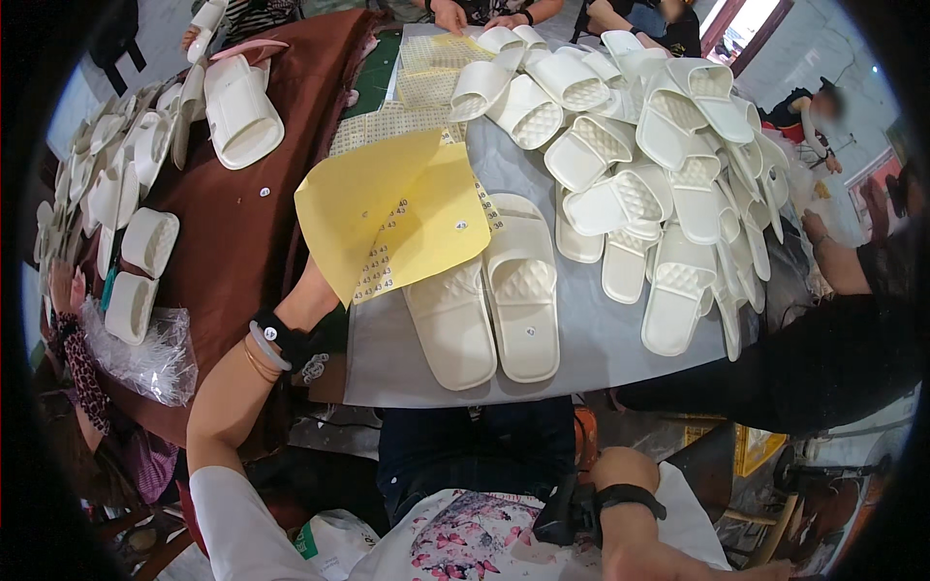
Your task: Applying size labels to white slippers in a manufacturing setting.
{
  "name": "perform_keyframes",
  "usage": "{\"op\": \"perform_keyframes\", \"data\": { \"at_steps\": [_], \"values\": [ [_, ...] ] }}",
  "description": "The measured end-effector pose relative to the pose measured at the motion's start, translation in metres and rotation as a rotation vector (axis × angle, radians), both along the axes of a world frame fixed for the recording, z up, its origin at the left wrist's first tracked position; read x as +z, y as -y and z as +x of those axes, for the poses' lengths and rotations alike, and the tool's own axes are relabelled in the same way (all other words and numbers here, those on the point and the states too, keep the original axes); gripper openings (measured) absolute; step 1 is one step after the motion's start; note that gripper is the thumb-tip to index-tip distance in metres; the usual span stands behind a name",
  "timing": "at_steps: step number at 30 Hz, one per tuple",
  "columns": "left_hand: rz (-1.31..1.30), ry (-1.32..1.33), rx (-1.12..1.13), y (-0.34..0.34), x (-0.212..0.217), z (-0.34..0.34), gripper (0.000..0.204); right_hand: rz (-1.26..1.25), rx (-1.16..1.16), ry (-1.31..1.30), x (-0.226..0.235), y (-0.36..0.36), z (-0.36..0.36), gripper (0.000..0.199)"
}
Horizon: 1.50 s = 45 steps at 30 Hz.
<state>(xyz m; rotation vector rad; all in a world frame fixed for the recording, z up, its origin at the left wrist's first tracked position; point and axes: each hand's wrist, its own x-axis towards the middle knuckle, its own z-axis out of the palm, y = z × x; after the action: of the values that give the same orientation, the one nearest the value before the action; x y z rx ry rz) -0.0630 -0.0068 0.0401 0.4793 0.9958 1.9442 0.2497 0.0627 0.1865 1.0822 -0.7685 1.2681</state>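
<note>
A yellow sheet of small round stickers [417, 218] is raised over the near table, one corner curled, with printed marks in rows. My left hand is behind it and holds it; the fingers are hidden, and only the forearm with a black wristband shows. Right of and below the sheet lies a pair of cream slippers, a left one [450, 339] and a right one [524, 290], toes away from me. A small round sticker sits on the right slipper's insole. My right hand [623, 467], black band at its wrist, is low by my body, apart from the slippers; its fingers are hidden.
A large heap of cream slippers [668, 184] covers the table's right side. More sticker sheets [426, 73] lie at the far end. On the brown-covered table [242, 218] to the left are more slippers and a clear plastic bag [155, 358]. Other people sit around.
</note>
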Motion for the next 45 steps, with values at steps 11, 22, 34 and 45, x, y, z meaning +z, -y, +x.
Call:
{"op": "perform_keyframes", "data": {
  "at_steps": [11, 22, 34, 45],
  "values": [
    [-0.171, -0.001, 0.101, 0.003, -0.018, -0.012, 0.034, -0.017, -0.063, -0.040, 0.006, 0.002, -0.007, 0.022],
    [-0.071, 0.033, 0.079, 0.002, -0.008, -0.003, 0.035, -0.219, -0.103, 0.541, -0.024, -0.029, -0.013, 0.021],
    [0.024, -0.074, 0.105, 0.004, -0.018, -0.014, 0.037, 0.638, -1.063, 1.918, -0.181, -0.106, -0.140, 0.057],
    [0.095, -0.165, 0.288, 0.016, -0.019, -0.033, 0.034, 0.629, -1.186, 1.831, -0.135, -0.124, -0.119, 0.034]
  ]
}}
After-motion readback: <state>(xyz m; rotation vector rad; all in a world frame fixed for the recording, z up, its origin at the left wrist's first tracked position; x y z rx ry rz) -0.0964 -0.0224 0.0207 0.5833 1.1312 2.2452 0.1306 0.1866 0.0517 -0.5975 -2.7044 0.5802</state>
